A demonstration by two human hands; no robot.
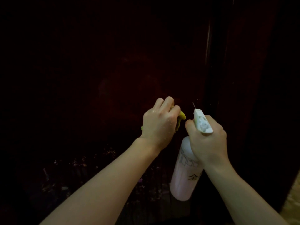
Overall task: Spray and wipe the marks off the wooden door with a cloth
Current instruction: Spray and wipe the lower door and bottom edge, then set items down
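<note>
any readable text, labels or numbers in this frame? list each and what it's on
"金": one dark character on the pink spray bottle, partly cut off by the right hand; more may follow behind the forearm.
Row of small outlined boxes higher on the bottle: print inside too small to read.
Yellow cloth in the left hand: no text.
Wooden door: too dark, none visible.
</note>
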